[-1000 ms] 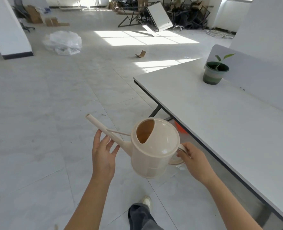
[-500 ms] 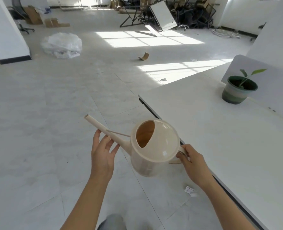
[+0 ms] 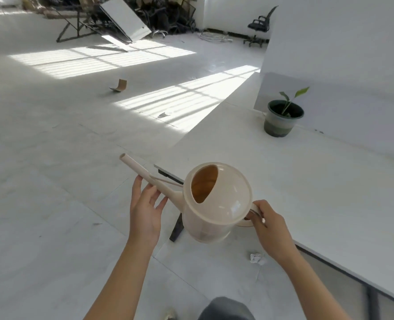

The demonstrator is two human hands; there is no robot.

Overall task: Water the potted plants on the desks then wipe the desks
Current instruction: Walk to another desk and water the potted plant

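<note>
I hold a cream plastic watering can (image 3: pixel 216 202) in front of me, over the near corner of the white desk (image 3: pixel 295 181). My right hand (image 3: pixel 268 225) grips its handle at the back. My left hand (image 3: pixel 145 209) supports the long spout from below, fingers spread under it. The spout points up and to the left. A small seedling in a dark green pot (image 3: pixel 282 117) stands at the desk's far side, against the white partition (image 3: pixel 353 107), well beyond the can.
A crumpled paper ball (image 3: pixel 257 258) lies on the floor by the desk's edge. The desk leg (image 3: pixel 176 227) stands under the near corner. Folded desks and chairs (image 3: pixel 126 19) are piled at the back; an office chair (image 3: pixel 259 25) stands far right.
The view has swung right and closer to the desk; the potted plant now sits nearer the middle of view. The can is held the same way in both hands.
</note>
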